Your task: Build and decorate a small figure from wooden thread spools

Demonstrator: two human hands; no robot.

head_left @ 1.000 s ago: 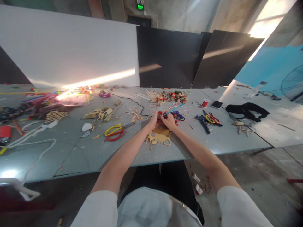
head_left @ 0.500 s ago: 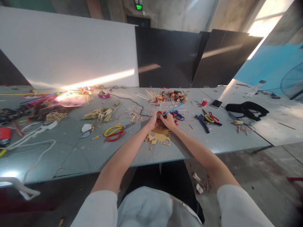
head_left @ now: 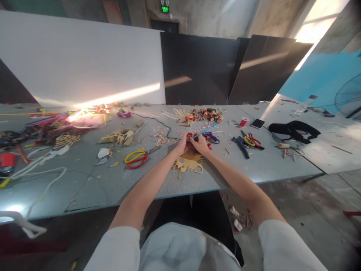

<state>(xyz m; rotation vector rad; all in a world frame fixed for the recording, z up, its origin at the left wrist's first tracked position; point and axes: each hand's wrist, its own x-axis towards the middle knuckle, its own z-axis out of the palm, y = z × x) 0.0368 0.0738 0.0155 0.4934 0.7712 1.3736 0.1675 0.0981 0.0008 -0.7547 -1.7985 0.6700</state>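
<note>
Close together above the table, my left hand and my right hand meet over a small red piece. The left fingers are closed round this piece, which is partly hidden. Pinched in my right fingers is a thin blue stick, slanting away to the far right. Just under the hands lies a tan cardboard sheet with round holes and ragged edges. A blue glue gun rests right beyond my right hand.
Yellow-and-red scissors lie at left. Pliers, more scissors, a red thread spool and a phone are at right. Behind the hands is a pile of small red-and-green rolls. A black cable crosses the table.
</note>
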